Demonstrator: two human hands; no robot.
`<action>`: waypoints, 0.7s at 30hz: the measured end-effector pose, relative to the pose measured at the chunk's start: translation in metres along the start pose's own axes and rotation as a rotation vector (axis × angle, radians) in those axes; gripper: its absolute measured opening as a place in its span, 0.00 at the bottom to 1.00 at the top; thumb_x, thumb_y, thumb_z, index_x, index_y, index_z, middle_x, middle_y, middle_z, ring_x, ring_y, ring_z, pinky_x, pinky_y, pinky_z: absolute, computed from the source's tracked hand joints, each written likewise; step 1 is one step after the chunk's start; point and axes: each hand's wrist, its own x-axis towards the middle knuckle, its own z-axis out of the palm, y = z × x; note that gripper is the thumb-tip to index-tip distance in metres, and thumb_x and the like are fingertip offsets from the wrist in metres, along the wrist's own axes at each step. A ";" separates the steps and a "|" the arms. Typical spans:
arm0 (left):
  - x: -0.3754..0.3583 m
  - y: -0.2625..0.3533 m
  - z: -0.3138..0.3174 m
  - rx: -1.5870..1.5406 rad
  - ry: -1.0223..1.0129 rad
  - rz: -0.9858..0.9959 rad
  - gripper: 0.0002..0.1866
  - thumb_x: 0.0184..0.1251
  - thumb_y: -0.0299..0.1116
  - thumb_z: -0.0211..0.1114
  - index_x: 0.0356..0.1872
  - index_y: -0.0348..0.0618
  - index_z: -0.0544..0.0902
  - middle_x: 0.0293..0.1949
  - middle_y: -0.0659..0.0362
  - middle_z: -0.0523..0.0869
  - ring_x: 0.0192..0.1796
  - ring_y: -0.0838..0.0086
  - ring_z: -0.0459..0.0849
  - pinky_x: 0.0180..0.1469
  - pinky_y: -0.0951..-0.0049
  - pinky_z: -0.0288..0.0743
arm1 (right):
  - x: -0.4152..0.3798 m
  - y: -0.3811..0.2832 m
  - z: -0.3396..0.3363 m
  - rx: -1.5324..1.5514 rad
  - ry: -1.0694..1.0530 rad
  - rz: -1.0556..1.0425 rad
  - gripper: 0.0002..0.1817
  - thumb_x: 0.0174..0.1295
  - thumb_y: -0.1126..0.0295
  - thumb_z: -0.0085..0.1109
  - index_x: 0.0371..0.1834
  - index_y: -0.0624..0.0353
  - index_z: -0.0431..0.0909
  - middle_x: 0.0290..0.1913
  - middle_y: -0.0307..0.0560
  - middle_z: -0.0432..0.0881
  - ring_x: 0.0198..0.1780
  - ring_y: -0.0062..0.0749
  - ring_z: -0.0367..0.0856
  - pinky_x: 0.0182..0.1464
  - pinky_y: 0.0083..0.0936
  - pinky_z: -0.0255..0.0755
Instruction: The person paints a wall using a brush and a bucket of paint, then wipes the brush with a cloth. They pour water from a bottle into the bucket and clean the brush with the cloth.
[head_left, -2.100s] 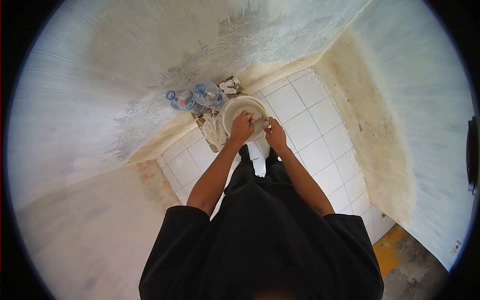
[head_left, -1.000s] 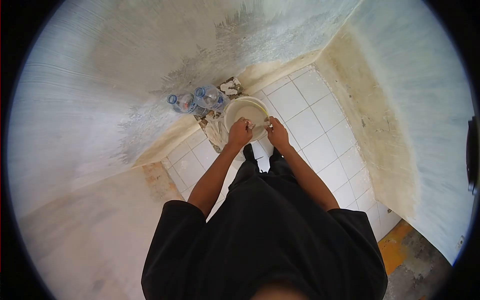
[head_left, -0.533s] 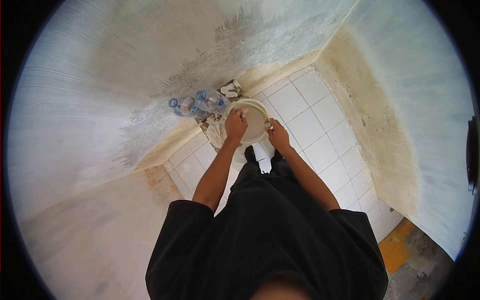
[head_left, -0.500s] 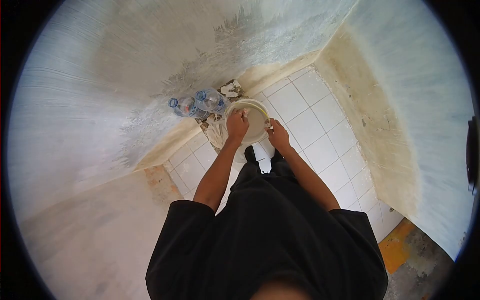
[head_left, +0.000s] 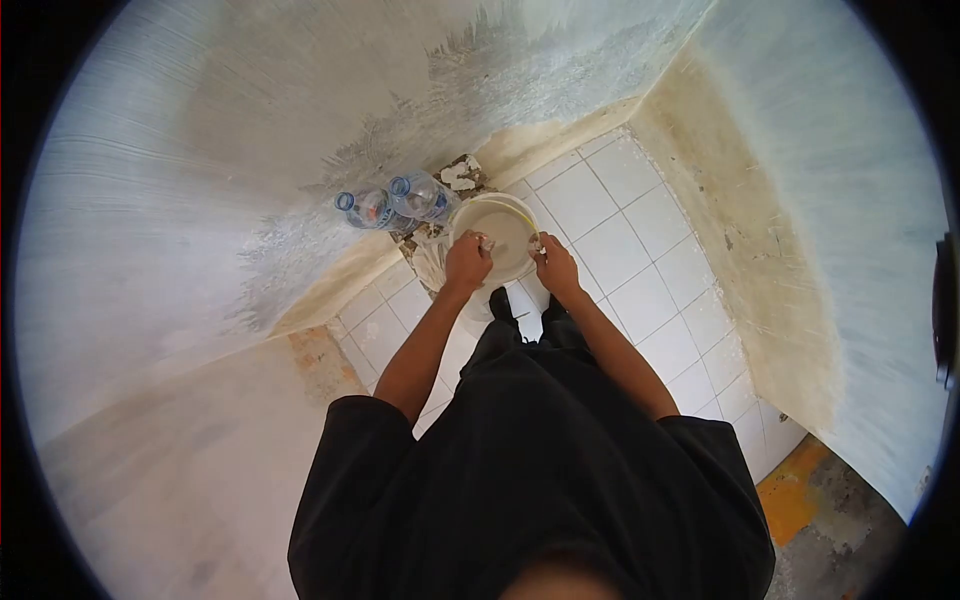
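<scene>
A round pale bucket [head_left: 459, 221] stands on the floor in front of my feet, with greyish, cloudy contents inside. My left hand [head_left: 468, 262] is closed at the bucket's left rim, whitish smears or material showing at its fingertips. Across from it, my right hand [head_left: 557, 270] is closed by the right rim, with a small whitish bit at the fingers. What either hand grips is too small to name. A thin yellow strip [head_left: 527, 216] runs along the bucket's right inner edge, ending near my right hand.
Two clear plastic bottles [head_left: 425, 197] with blue necks stand left of the bucket on a rough, dirty ledge [head_left: 461, 175]. White floor tiles [head_left: 610, 250] spread to the right. Stained, patchy walls [head_left: 330, 110] meet in a corner ahead and enclose the space closely.
My left hand has drawn back slightly toward me and to the left, uncovering more of the bucket's inside. My right hand stays almost where it was.
</scene>
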 end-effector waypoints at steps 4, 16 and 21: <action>0.013 0.007 -0.007 0.086 0.064 -0.006 0.10 0.55 0.26 0.60 0.38 0.36 0.85 0.40 0.48 0.84 0.41 0.51 0.84 0.45 0.57 0.79 | 0.000 -0.001 0.000 -0.029 0.013 -0.002 0.12 0.63 0.71 0.59 0.49 0.54 0.73 0.43 0.51 0.80 0.37 0.48 0.83 0.39 0.42 0.75; 0.008 0.028 0.013 -0.206 -0.014 0.061 0.09 0.59 0.29 0.62 0.37 0.36 0.85 0.36 0.47 0.84 0.36 0.52 0.84 0.40 0.60 0.77 | 0.000 -0.001 0.001 -0.054 0.025 -0.016 0.13 0.62 0.71 0.59 0.49 0.56 0.72 0.44 0.51 0.80 0.38 0.49 0.83 0.39 0.43 0.74; -0.006 0.018 -0.005 -0.132 -0.085 0.000 0.09 0.59 0.29 0.63 0.38 0.37 0.86 0.36 0.47 0.85 0.37 0.54 0.85 0.41 0.61 0.78 | 0.000 0.000 0.000 0.007 -0.004 -0.003 0.13 0.63 0.71 0.59 0.49 0.56 0.72 0.45 0.51 0.80 0.39 0.47 0.84 0.39 0.41 0.75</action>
